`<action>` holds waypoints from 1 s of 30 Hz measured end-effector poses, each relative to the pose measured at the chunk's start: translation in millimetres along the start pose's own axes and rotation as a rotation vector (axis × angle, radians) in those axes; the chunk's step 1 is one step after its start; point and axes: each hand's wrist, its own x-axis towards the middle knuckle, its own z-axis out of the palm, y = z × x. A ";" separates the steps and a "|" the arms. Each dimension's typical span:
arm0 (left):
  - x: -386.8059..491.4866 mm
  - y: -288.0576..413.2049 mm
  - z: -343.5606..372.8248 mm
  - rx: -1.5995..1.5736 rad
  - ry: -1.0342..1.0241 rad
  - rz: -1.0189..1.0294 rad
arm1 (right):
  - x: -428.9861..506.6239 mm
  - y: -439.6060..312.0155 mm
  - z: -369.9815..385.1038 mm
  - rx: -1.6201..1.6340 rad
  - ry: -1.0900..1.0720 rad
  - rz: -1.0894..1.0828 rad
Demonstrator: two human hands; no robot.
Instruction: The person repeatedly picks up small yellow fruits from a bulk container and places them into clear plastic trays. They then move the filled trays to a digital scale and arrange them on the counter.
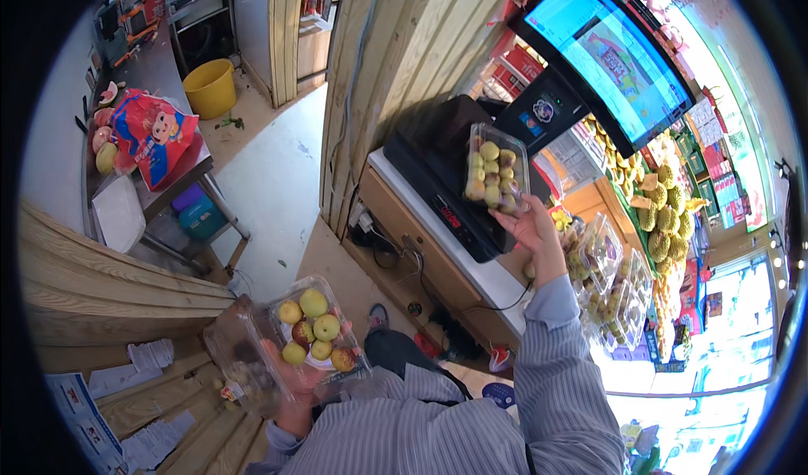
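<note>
My right hand (533, 222) grips the near end of a clear plastic box of jujubes (495, 172), thumb and fingers at its edge. This box is over the platform of a black electronic scale (435, 178) with a red digit display. Whether it rests on the platform, I cannot tell. Low on the left, my left hand (298, 380) holds a clear plastic clamshell (331, 285) from below. Its tray contains several yellow-green jujubes (326, 327), some with reddish-brown patches. The clamshell's lid (240, 355) hangs open towards the wood-panelled wall, and more fruit shows blurred through the plastic.
A lit touchscreen (609, 65) stands behind the scale on a counter (467, 273); cables (391, 251) hang below. Packed fruit boxes (600, 273) and durians (669, 210) are at right. At left are a steel table (205, 153) bearing a red-and-blue bag (154, 137), and a yellow bucket (209, 89).
</note>
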 end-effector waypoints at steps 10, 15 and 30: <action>-4.2 3.2 2.7 0.006 -0.021 0.004 | -38.5 -34.3 -23.5 -0.670 0.397 -0.330; -7.2 2.1 2.1 -0.023 0.018 0.041 | -31.9 -53.6 -10.4 -0.845 0.366 -0.366; -22.4 -1.2 1.0 -0.007 0.048 0.126 | 96.8 -126.7 30.9 -1.267 0.138 -0.277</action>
